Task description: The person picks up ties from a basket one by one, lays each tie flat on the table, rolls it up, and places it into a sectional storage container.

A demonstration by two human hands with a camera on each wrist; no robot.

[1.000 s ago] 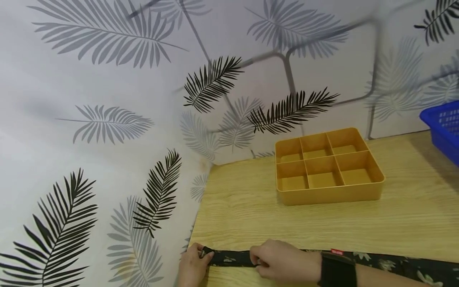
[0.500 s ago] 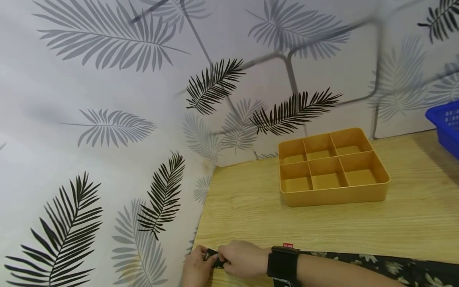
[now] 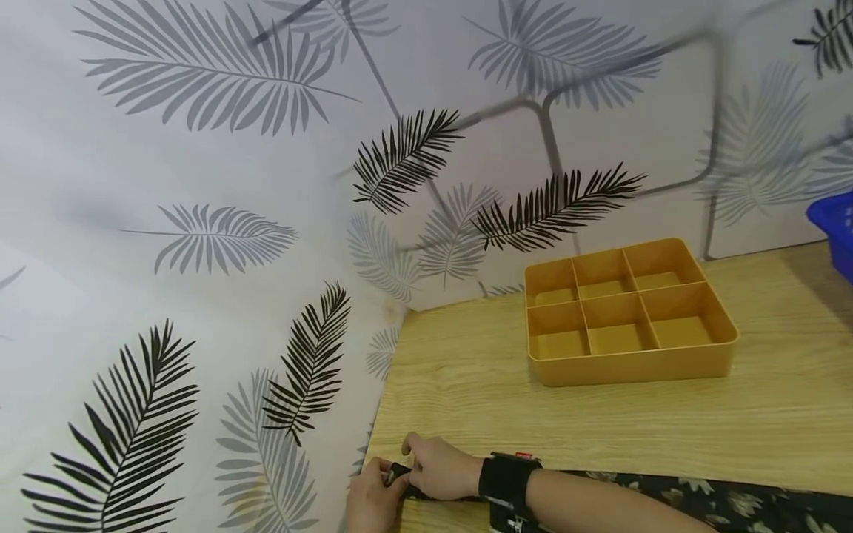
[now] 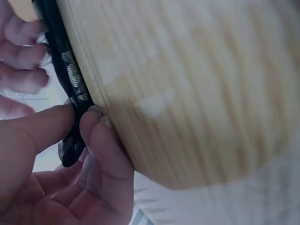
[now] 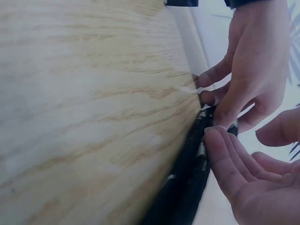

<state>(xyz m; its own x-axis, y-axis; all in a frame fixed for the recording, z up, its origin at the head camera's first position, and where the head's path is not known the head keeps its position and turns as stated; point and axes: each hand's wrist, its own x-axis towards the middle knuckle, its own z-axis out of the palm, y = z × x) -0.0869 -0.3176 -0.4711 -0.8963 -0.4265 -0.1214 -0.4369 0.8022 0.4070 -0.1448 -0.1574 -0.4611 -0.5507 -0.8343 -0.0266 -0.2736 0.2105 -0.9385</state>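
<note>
A long folded strip of dark floral cloth (image 3: 700, 497) runs along the near part of the wooden table, with a small red tag (image 3: 523, 454) on its far edge. My left hand (image 3: 373, 496) pinches the strip's left end between thumb and fingers; in the left wrist view a short dark tip of cloth (image 4: 68, 152) pokes out past the grip. Beside it, my right hand (image 3: 443, 470) lies over the strip. Seen from the right wrist, its extended fingers (image 5: 225, 159) touch the cloth near the left fingertips, and its thumb stands apart. The right forearm covers part of the strip.
A yellow six-compartment box (image 3: 633, 366) sits on the wooden table (image 3: 460, 385) toward the back. At the far right stands a blue plastic basket (image 3: 836, 229). Leaf-patterned walls (image 3: 253, 170) border the table at left and back. A black band (image 3: 509, 481) wraps the right wrist.
My right hand has slid left along the cloth until it meets my left hand, and its thumb has lifted off. My left hand keeps its pinch on the end. The head view has shifted slightly.
</note>
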